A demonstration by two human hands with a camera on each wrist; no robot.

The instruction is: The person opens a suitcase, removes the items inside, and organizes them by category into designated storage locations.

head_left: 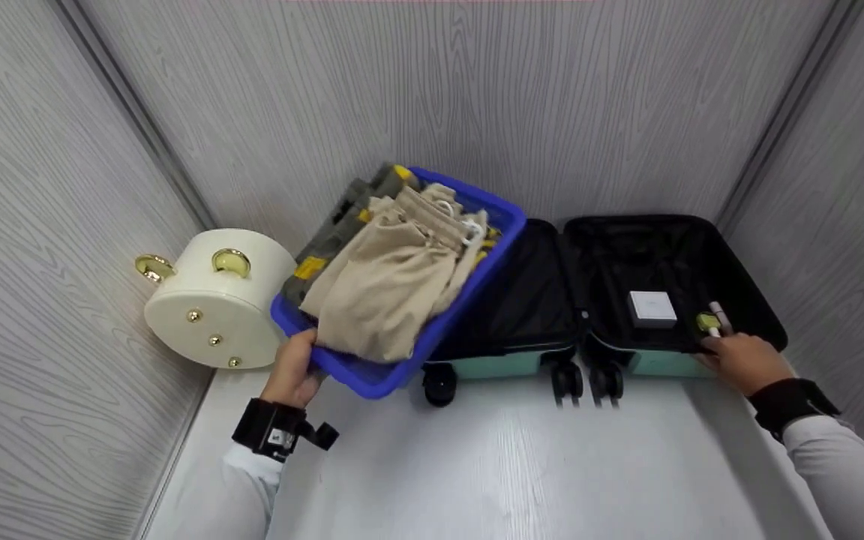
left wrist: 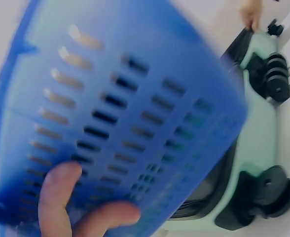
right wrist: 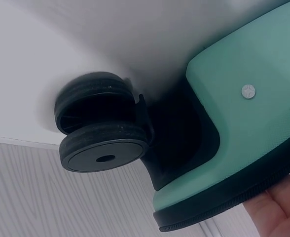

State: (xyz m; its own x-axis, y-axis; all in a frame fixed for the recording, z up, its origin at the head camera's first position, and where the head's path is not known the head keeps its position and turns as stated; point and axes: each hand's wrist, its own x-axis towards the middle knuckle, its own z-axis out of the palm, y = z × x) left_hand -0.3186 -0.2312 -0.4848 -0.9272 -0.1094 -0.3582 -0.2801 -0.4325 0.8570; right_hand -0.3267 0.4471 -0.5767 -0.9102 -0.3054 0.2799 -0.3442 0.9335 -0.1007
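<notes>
The left hand (head_left: 295, 371) grips the near end of a raised, tilted blue basket (head_left: 379, 384) of clothes (head_left: 383, 289), which partly hides an open suitcase (head_left: 541, 304); the right hand (head_left: 751, 364) clasps that suitcase's near edge.

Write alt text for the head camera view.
A person's left hand holds up a tilted blue basket of folded clothes, partly hiding an open suitcase whose near edge the right hand grips. A small white box lies in the suitcase's right half; a round cream case sits at the left.
</notes>
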